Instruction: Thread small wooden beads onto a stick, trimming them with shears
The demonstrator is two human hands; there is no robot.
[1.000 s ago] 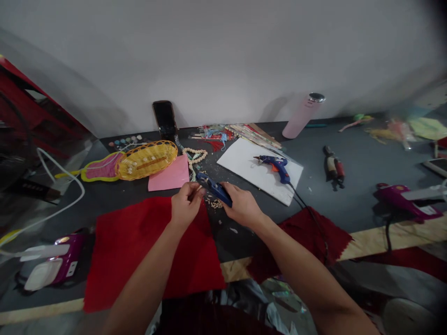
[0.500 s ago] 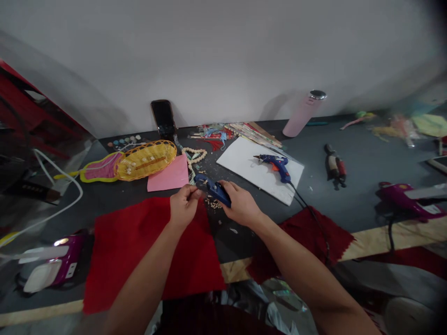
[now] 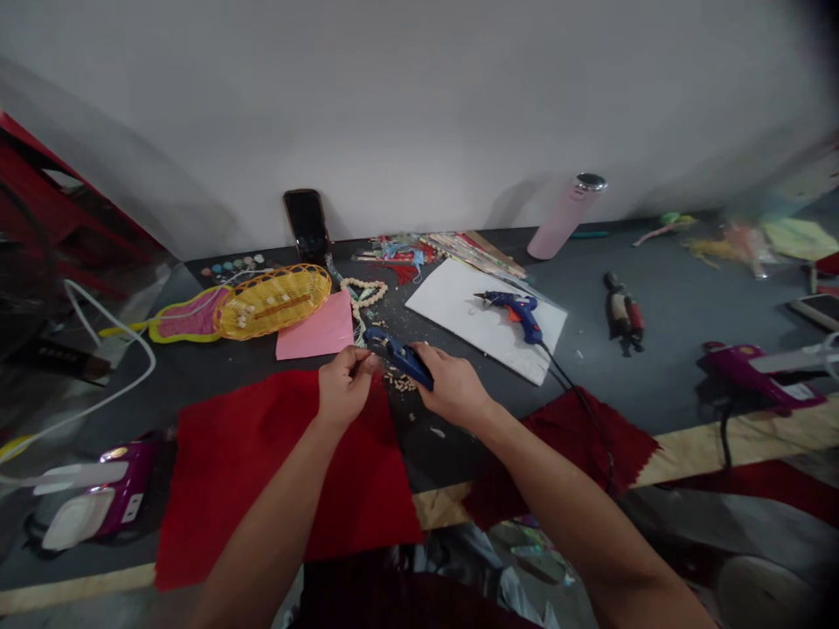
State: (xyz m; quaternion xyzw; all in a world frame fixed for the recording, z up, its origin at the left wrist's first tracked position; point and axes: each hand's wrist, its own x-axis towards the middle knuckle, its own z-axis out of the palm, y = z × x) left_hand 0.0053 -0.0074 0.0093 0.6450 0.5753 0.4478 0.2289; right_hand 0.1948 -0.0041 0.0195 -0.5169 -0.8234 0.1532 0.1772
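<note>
My right hand (image 3: 452, 380) is closed around a long blue hand tool (image 3: 399, 355), which points to the upper left; its exact kind is unclear. Close to the tool's far end, my left hand (image 3: 344, 384) is closed in a pinch, with thumb and forefinger together. Whatever sits between those fingertips is too small to make out. Short pale wooden bits (image 3: 401, 383) lie scattered on the dark table (image 3: 433, 450) just below the tool. Red cloth (image 3: 255, 463) lies under my left hand and forearm.
Behind my left hand are a pink paper (image 3: 328, 330), a yellow basket (image 3: 281, 297) and a leaning phone (image 3: 307, 223). A blue glue gun (image 3: 517, 313) rests on a white board (image 3: 459, 301), its cord running forward. A pink flask (image 3: 567, 218) stands near the wall.
Both hands and the blue tool keep nearly the same place and grip. The view has shifted slightly, so things on the right appear a little farther left.
</note>
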